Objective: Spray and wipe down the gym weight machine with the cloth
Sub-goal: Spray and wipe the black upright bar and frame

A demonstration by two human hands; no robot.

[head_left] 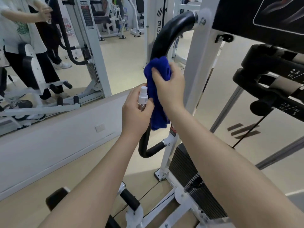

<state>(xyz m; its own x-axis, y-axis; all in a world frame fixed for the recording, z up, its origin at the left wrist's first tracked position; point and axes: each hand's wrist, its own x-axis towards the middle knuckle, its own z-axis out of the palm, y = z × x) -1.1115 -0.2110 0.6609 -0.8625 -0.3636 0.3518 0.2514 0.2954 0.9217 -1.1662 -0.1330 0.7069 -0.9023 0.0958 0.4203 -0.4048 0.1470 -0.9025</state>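
Observation:
A blue cloth (158,99) is wrapped around the black curved handle bar (169,32) of the white weight machine (199,66). My right hand (169,84) grips the cloth against the bar at mid-height. Just left of it, my left hand (136,111) holds a small clear spray bottle (142,97) with a white nozzle, upright and close to the cloth. The bar's lower bend (144,148) shows below the cloth.
A weight stack (192,176) stands at lower right, and add-on weights marked 2.3 KG (279,89) stick out at right. A wall mirror (49,55) on the left reflects a person and machines. A low white wall ledge (57,137) runs below it.

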